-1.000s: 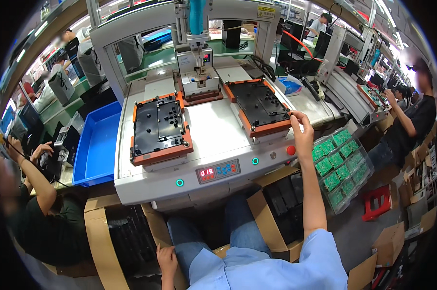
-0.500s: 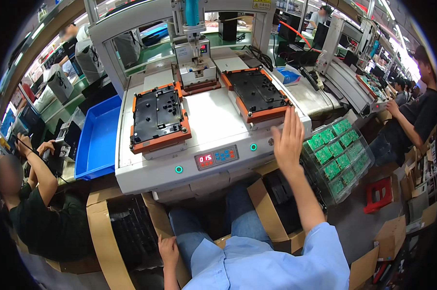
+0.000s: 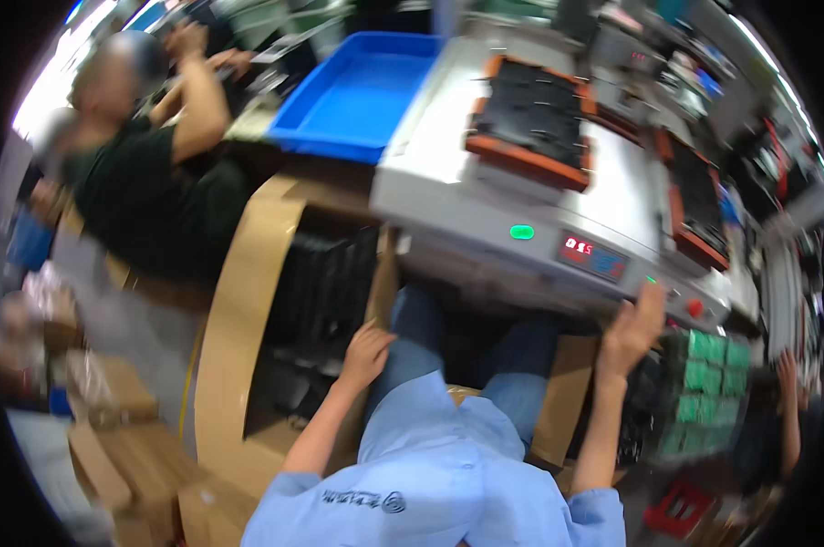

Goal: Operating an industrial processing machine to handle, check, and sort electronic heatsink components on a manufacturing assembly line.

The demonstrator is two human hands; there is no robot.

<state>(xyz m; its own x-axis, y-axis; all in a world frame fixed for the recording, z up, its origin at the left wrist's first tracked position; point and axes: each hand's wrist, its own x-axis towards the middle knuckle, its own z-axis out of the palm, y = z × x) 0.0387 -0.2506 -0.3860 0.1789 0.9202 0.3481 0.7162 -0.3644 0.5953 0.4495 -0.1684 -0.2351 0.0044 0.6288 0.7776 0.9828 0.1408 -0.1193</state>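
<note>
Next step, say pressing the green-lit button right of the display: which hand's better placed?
Right, I'd judge. The right hand is raised, fingertips close to the green-lit button; contact is too blurred to tell. The left hand is low beside the cardboard box, farther away.

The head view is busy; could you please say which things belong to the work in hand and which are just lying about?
Seemingly part of the work:
white machine, near the right hand
black panels in orange fixtures
open carton beside the left hand

Apparently lying about:
red stool
brown cartons, lower left
</note>
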